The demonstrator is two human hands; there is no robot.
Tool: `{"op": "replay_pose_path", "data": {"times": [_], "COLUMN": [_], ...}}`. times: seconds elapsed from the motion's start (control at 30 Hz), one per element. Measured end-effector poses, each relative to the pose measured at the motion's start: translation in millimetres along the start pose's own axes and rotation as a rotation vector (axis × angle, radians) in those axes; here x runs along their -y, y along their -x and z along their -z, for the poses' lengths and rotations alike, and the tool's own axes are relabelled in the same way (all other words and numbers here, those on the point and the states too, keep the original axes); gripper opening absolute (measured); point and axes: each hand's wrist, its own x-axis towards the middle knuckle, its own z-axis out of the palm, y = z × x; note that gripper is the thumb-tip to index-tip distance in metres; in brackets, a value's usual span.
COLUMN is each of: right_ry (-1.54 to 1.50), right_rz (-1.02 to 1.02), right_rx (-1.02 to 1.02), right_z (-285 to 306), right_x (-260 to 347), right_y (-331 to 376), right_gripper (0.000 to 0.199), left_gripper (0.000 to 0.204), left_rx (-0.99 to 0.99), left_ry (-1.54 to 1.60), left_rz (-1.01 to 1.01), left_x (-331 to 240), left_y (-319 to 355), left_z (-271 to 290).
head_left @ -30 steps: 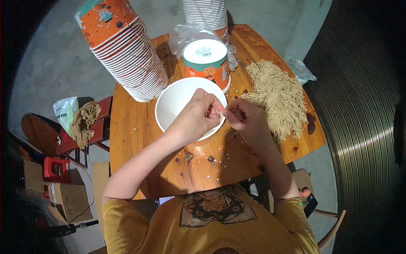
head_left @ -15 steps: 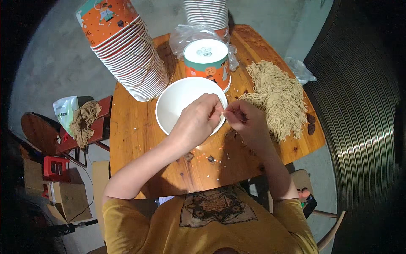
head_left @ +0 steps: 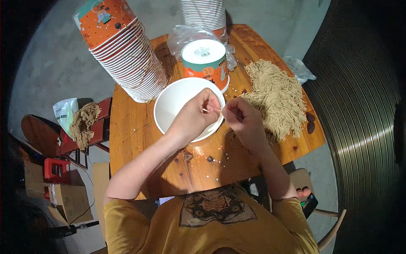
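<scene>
A white paper bucket (head_left: pixel 173 95) lies with its open mouth toward me on the wooden table. My left hand (head_left: pixel 195 113) reaches over its right side, thumb and fingers pinched on a short end of thin pale string (head_left: pixel 206 110). Close beside it, just right of the rim, my right hand (head_left: pixel 245 120) is closed in a pinch on the same string. Most of the string is hidden by the fingers. To the right of my right hand lies a heap of tan strings (head_left: pixel 277 99).
A tall leaning stack of printed paper buckets (head_left: pixel 131 63) stands at the left, cords hanging down its side. Behind the bucket sits an upturned orange-and-green bucket (head_left: pixel 205 67) beside clear plastic wrap (head_left: pixel 179 40). Small beads (head_left: pixel 218 160) are scattered over the table (head_left: pixel 139 169) nearer me.
Both hands stay close together at the bucket's rim. My left fingers have shifted slightly, and a bit of pale string now shows between them. The bucket has moved very little.
</scene>
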Motion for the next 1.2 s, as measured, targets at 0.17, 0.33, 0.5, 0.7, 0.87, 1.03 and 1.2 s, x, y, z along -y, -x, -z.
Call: {"op": "replay_pose_path", "data": {"times": [0.17,0.33,0.5,0.7,0.87,1.03,1.2], "right_ry": [-0.132,-0.111,-0.131,-0.015,-0.033,-0.035,-0.038], "right_rz": [-0.027,-0.066,-0.07,-0.027,0.001,-0.042,-0.021], "right_rx": [0.023,0.057,0.054,0.055,0.054,0.064,0.04], "right_z": [-2,1,-1,1,1,3,2], "right_x": [-11,-11,-12,-9,-8,-4,-3], "right_y": [-2,-3,-3,-4,-3,-2,0], "right_gripper": [0.013,0.015,0.018,0.018,0.019,0.018,0.015], "left_gripper": [0.024,0.025,0.02,0.017,0.015,0.014,0.012], "left_rx": [0.021,0.087,-0.027,-0.207,-0.11,-0.098,-0.145], "left_ry": [0.119,0.171,-0.01,-0.423,-0.319,-0.257,-0.224], "left_rz": [0.015,0.047,-0.017,-0.104,0.02,0.048,-0.01], "left_x": [-5,-4,-3,-24,-15,-13,-5], "left_y": [-1,-1,5,23,16,10,7], "left_z": [1,5,7,-4,-7,-8,-8]}}
